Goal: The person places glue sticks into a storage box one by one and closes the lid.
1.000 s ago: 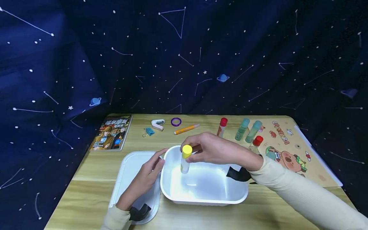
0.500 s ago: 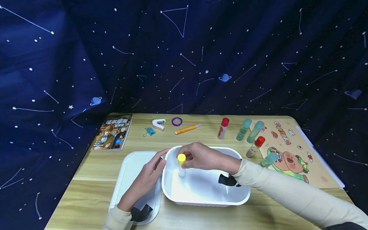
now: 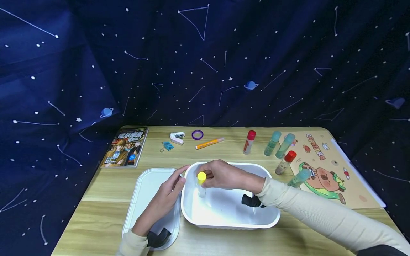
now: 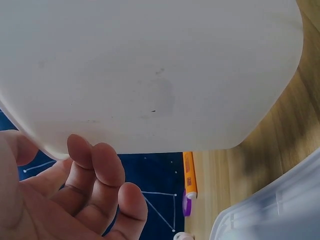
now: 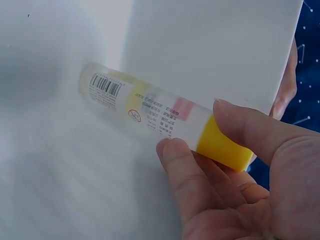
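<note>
In the head view my right hand (image 3: 224, 175) pinches a glue stick (image 3: 201, 179) by its yellow cap, inside the left end of a white plastic bin (image 3: 230, 226). The right wrist view shows the thumb on the cap and fingertips along the upper part of the clear, labelled tube (image 5: 145, 107); its lower end is at the bin's floor. My left hand (image 3: 164, 199) rests against the outside of the bin's left end, fingers loosely bent. In the left wrist view its fingertips (image 4: 107, 162) touch the bin's outer wall (image 4: 150, 75) just by the rim.
A white lid (image 3: 150, 181) lies left of the bin, under my left forearm. Behind are a magazine (image 3: 125, 147), blue binder clip (image 3: 167, 145), white stapler (image 3: 177, 138), purple ring (image 3: 197, 134) and orange pen (image 3: 209, 143). Red-capped (image 3: 249, 142) and teal tubes (image 3: 272, 143) stand right, near a capybara-printed folder (image 3: 323, 170).
My right hand has lowered the glue stick deeper into the bin and slightly left, nearer its left wall. My left hand has stayed at the rim.
</note>
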Action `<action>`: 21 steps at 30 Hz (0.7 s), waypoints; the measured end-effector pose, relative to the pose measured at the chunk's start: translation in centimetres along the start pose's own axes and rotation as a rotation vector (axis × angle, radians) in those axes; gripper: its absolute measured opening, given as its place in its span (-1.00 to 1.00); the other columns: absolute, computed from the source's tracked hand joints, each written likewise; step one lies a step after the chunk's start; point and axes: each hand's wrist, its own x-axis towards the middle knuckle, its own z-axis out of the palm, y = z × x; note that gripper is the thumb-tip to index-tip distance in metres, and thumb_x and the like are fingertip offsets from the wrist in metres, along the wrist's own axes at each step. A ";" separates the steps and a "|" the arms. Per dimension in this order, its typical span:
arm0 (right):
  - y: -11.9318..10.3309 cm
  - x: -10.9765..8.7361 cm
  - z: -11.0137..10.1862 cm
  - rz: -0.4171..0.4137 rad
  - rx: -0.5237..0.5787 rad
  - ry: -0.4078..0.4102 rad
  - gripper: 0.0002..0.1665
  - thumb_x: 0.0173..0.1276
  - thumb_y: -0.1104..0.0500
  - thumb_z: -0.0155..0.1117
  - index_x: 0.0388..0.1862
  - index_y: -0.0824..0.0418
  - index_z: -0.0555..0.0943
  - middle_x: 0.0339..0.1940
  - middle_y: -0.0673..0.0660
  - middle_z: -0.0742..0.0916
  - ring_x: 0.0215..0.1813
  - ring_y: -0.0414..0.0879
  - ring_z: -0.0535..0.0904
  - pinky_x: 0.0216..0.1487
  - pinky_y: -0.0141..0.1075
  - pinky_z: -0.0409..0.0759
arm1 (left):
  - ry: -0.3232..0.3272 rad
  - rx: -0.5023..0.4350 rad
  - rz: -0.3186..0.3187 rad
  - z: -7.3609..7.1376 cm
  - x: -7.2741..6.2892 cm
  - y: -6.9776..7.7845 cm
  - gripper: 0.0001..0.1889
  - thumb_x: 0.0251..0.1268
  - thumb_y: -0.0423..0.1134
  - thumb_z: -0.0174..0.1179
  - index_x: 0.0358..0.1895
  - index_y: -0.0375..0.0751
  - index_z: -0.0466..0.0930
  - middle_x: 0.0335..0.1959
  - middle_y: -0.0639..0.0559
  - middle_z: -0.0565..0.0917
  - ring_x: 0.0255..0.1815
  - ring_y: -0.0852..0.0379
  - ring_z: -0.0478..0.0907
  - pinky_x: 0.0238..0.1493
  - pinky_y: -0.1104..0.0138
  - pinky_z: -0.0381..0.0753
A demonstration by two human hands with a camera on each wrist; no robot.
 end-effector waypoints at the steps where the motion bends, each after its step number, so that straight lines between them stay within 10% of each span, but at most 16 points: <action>1: 0.0 0.0 0.0 -0.002 -0.005 -0.001 -0.53 0.28 0.33 0.52 0.17 0.24 0.68 -0.16 0.01 0.77 -0.25 -0.21 0.58 -0.14 -0.45 0.64 | 0.001 -0.003 -0.001 0.0 0.0 0.0 -0.53 0.73 -0.06 -0.09 0.56 0.01 0.31 -0.11 -0.15 0.63 -0.15 0.15 0.52 -0.09 0.41 0.54; 15: -0.8 -1.8 -0.9 0.084 0.035 0.002 -0.44 0.34 0.26 0.50 0.30 0.28 0.59 0.22 0.18 0.75 0.28 0.05 0.70 0.27 -0.22 0.68 | -0.004 -0.009 0.025 0.2 0.0 -0.1 -0.53 0.73 -0.09 -0.10 0.56 -0.03 0.30 -0.08 -0.15 0.66 -0.08 0.04 0.58 -0.01 0.39 0.62; 21: -1.8 -5.2 -2.7 0.075 0.005 0.101 -0.47 0.36 0.15 0.50 0.26 0.27 0.63 0.24 0.20 0.75 0.26 0.04 0.72 0.20 -0.28 0.71 | 0.043 0.010 0.023 0.4 -0.1 -0.3 -0.53 0.72 -0.07 -0.09 0.55 -0.05 0.35 0.25 -0.11 0.67 0.17 -0.01 0.65 0.27 0.13 0.66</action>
